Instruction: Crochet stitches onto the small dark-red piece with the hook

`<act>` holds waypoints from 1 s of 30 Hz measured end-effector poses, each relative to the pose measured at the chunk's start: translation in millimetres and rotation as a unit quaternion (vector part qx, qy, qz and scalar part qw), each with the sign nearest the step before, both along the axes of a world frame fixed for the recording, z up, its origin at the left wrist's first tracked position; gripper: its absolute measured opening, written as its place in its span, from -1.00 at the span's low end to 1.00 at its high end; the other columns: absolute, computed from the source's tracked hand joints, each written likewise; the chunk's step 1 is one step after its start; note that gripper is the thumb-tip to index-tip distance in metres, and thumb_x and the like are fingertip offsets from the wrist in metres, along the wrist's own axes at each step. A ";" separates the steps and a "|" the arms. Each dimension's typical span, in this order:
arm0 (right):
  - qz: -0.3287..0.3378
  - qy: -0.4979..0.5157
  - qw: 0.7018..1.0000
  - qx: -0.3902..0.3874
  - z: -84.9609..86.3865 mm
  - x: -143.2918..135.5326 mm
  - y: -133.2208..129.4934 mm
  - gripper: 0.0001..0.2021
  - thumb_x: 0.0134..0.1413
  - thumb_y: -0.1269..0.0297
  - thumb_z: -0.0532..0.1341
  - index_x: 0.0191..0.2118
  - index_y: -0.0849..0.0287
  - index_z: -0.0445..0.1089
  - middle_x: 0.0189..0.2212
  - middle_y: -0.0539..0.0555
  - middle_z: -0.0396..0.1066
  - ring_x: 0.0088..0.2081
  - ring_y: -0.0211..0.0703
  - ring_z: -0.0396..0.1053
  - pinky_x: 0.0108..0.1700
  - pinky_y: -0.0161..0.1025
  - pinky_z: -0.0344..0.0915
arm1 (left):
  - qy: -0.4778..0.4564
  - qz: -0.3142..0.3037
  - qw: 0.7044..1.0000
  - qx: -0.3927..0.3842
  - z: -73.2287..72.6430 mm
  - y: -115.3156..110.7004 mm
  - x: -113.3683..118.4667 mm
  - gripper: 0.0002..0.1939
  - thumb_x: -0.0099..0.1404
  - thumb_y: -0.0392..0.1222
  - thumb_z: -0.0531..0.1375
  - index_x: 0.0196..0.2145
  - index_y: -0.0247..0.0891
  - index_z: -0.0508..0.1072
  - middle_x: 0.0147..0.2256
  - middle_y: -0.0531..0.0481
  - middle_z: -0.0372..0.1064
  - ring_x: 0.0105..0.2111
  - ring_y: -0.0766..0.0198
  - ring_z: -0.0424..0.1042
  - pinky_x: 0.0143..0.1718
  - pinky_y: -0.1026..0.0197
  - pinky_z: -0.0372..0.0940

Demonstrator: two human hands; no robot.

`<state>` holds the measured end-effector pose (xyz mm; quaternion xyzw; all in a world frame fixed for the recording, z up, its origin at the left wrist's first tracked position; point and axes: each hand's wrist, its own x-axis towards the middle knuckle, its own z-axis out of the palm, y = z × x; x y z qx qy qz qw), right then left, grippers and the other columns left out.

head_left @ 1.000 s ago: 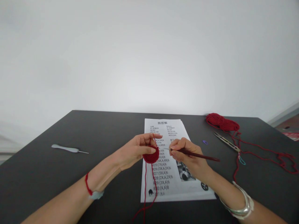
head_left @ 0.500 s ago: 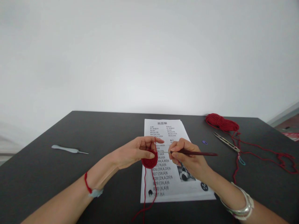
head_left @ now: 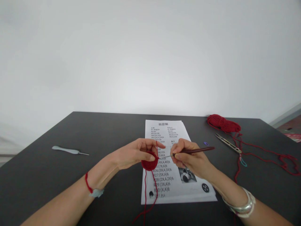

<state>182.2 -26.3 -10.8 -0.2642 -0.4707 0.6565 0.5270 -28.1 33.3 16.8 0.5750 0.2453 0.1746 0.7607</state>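
Note:
Between the thumb and fingers of my left hand [head_left: 138,153] is a small round piece of red crochet work [head_left: 149,164]. A strand of red yarn [head_left: 156,145] runs up over the left forefinger, and two more strands hang below the piece onto the table. My right hand [head_left: 189,155] pinches a crochet hook [head_left: 199,150] with a dark red handle like a pen. Its thin metal shaft points left, with the tip at the right edge of the crochet piece. Both hands are above a printed pattern sheet [head_left: 181,194].
On the black table [head_left: 113,131], a grey-handled crochet hook [head_left: 68,150] lies at the left. To the right are a red yarn skein [head_left: 223,123], thread snips [head_left: 227,142] with a teal loop, a purple stitch marker [head_left: 206,143] and loose red yarn [head_left: 265,154]. A white wall rises behind.
The handle end of the hook in my right hand has tilted upward and its tip has dipped. My left hand with the crochet piece has shifted very slightly.

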 end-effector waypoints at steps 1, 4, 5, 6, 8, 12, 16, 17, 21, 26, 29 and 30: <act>0.007 0.018 0.999 -0.033 0.6 -1.2 1.1 -0.84 -0.08 0.36 0.35 -0.48 0.17 0.33 -0.58 -0.02 0.39 -0.65 -0.39 0.15 -0.65 -0.43 -0.02 | 0.006 0.025 0.999 0.028 -1.2 -2.6 2.8 -0.65 0.05 -0.42 0.25 -0.15 -0.30 0.47 -0.47 0.09 0.36 -0.48 0.42 0.30 -0.42 0.30 0.15; 0.015 0.064 0.991 -0.116 0.7 -7.0 2.5 -0.82 -0.06 0.38 0.32 -0.50 0.19 0.28 -0.63 -0.04 0.38 -0.67 -0.42 0.12 -0.66 -0.47 -0.03 | 0.008 0.145 0.983 0.109 -7.9 -12.6 14.0 -0.70 0.06 -0.40 0.23 -0.20 -0.29 0.45 -0.50 0.13 0.31 -0.46 0.38 0.32 -0.36 0.25 0.19; 0.008 0.078 0.988 -0.130 -0.2 -9.6 2.3 -0.83 -0.05 0.39 0.31 -0.50 0.19 0.28 -0.63 -0.04 0.38 -0.67 -0.42 0.14 -0.66 -0.47 -0.01 | 0.002 0.174 0.976 0.129 -10.6 -16.0 17.9 -0.72 0.06 -0.39 0.23 -0.21 -0.29 0.45 -0.52 0.14 0.28 -0.48 0.37 0.32 -0.37 0.24 0.19; -0.003 0.092 0.986 -0.136 -1.5 -12.3 1.9 -0.84 -0.04 0.40 0.30 -0.49 0.19 0.29 -0.62 -0.04 0.39 -0.65 -0.42 0.16 -0.65 -0.47 0.03 | 0.003 0.192 0.972 0.138 -13.2 -19.0 21.3 -0.72 0.06 -0.39 0.23 -0.21 -0.28 0.44 -0.52 0.14 0.28 -0.49 0.37 0.31 -0.38 0.24 0.20; -0.034 0.114 0.984 -0.130 -4.6 -17.4 0.6 -0.87 -0.01 0.41 0.29 -0.47 0.19 0.31 -0.59 -0.03 0.40 -0.62 -0.39 0.22 -0.62 -0.47 0.11 | -0.003 0.216 0.967 0.133 -17.0 -23.6 26.0 -0.71 0.06 -0.37 0.23 -0.20 -0.28 0.42 -0.51 0.14 0.28 -0.48 0.36 0.31 -0.38 0.23 0.20; -0.067 0.117 0.986 -0.102 -7.3 -21.7 -1.3 -0.89 0.02 0.40 0.27 -0.45 0.18 0.33 -0.56 -0.02 0.42 -0.58 -0.36 0.26 -0.58 -0.43 0.23 | -0.019 0.224 0.971 0.081 -18.3 -26.3 27.6 -0.62 0.04 -0.36 0.26 -0.14 -0.28 0.39 -0.52 0.17 0.28 -0.49 0.39 0.30 -0.38 0.26 0.19; -0.066 0.082 0.992 -0.072 -3.5 -17.7 -0.8 -0.87 0.01 0.37 0.29 -0.46 0.18 0.32 -0.59 -0.05 0.39 -0.62 -0.36 0.25 -0.61 -0.42 0.23 | -0.021 0.224 0.973 0.052 -16.2 -25.6 26.5 -0.62 0.03 -0.36 0.27 -0.14 -0.29 0.39 -0.50 0.16 0.32 -0.48 0.41 0.30 -0.39 0.28 0.18; -0.071 0.070 0.993 -0.062 -2.5 -16.2 -0.5 -0.87 0.00 0.36 0.30 -0.47 0.18 0.32 -0.60 -0.06 0.39 -0.63 -0.37 0.24 -0.62 -0.42 0.22 | -0.020 0.226 0.973 0.050 -15.6 -25.7 26.5 -0.63 0.03 -0.36 0.27 -0.15 -0.29 0.40 -0.49 0.16 0.33 -0.48 0.41 0.30 -0.39 0.28 0.18; -0.090 0.023 0.996 -0.015 -3.3 -11.0 0.0 -0.86 -0.01 0.37 0.30 -0.48 0.18 0.32 -0.61 -0.07 0.37 -0.64 -0.37 0.22 -0.61 -0.40 0.20 | -0.011 0.236 0.971 0.045 -13.2 -26.8 27.5 -0.65 0.02 -0.38 0.26 -0.18 -0.30 0.41 -0.51 0.16 0.33 -0.51 0.41 0.29 -0.41 0.27 0.16; -0.100 -0.038 0.993 0.049 -11.2 -5.6 0.0 -0.87 0.05 0.35 0.27 -0.44 0.15 0.30 -0.59 -0.08 0.34 -0.63 -0.34 0.22 -0.59 -0.36 0.17 | -0.007 0.259 0.965 0.048 -11.4 -27.9 28.1 -0.64 0.02 -0.39 0.25 -0.17 -0.31 0.40 -0.53 0.17 0.32 -0.53 0.41 0.27 -0.43 0.27 0.15; -0.113 -0.084 0.987 0.081 -12.7 -3.7 -0.6 -0.89 0.07 0.37 0.24 -0.43 0.15 0.30 -0.59 -0.08 0.33 -0.63 -0.34 0.23 -0.58 -0.36 0.15 | -0.007 0.262 0.964 0.045 -11.9 -28.2 28.5 -0.63 0.02 -0.38 0.25 -0.15 -0.31 0.39 -0.52 0.16 0.32 -0.53 0.40 0.27 -0.42 0.27 0.15; -0.115 -0.099 0.984 0.090 -12.2 -3.5 -1.0 -0.89 0.08 0.38 0.24 -0.44 0.15 0.30 -0.59 -0.08 0.33 -0.62 -0.35 0.23 -0.58 -0.36 0.14 | -0.008 0.263 0.964 0.044 -12.2 -28.4 28.6 -0.62 0.02 -0.38 0.25 -0.15 -0.31 0.39 -0.52 0.16 0.32 -0.52 0.40 0.27 -0.42 0.27 0.16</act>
